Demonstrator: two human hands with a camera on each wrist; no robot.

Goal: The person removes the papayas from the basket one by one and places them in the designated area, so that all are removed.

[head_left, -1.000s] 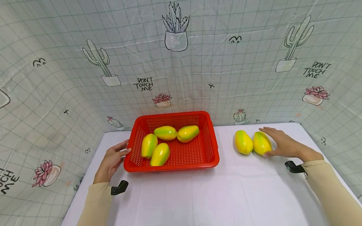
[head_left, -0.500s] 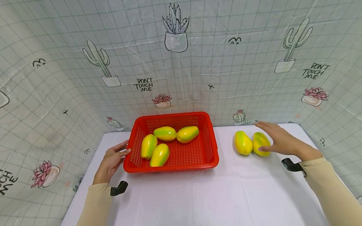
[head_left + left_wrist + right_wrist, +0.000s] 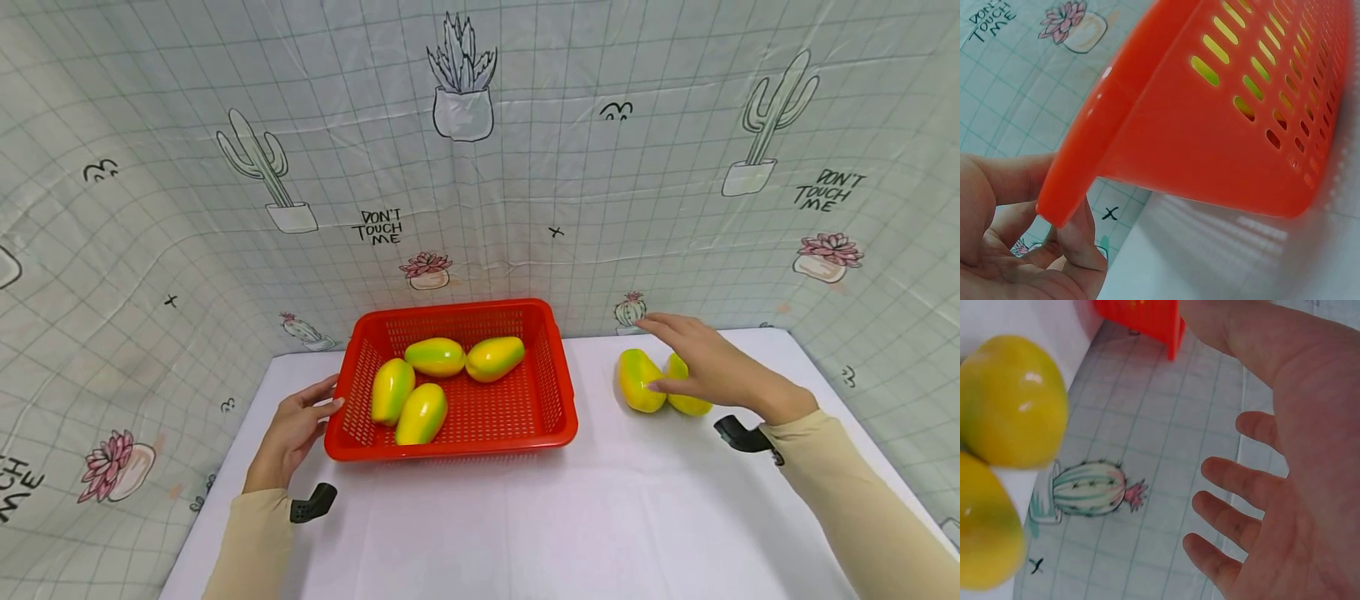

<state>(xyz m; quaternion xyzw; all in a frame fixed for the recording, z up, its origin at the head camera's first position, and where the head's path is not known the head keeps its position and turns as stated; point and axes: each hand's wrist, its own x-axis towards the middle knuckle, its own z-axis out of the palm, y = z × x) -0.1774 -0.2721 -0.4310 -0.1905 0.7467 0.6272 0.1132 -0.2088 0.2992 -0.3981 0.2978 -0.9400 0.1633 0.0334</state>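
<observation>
My left hand [image 3: 291,432] holds the left rim of a red plastic basket [image 3: 450,452]. In the left wrist view the thumb and fingers pinch that rim [image 3: 1079,169] from both sides. Several yellow-green mangoes [image 3: 435,357] lie inside, grouped toward the basket's left and back. Two more mangoes sit side by side on the table to the right, a left one [image 3: 633,375] and a right one [image 3: 690,405] that is partly covered. Over them hovers my right hand [image 3: 723,371], its fingers spread and nothing held; the right wrist view shows it apart from both fruits [image 3: 1016,403].
A white cloth covers the table [image 3: 480,533]. Behind and at both sides hangs a grid-patterned curtain [image 3: 525,167] with printed plants, close to the table's back edge. Black wrist cameras [image 3: 738,435] stick out from both sleeves.
My right hand has drawn back from the right-hand mango, lifted, and moved left over the pair. The left hand stays on the basket rim. The view has shifted slightly.
</observation>
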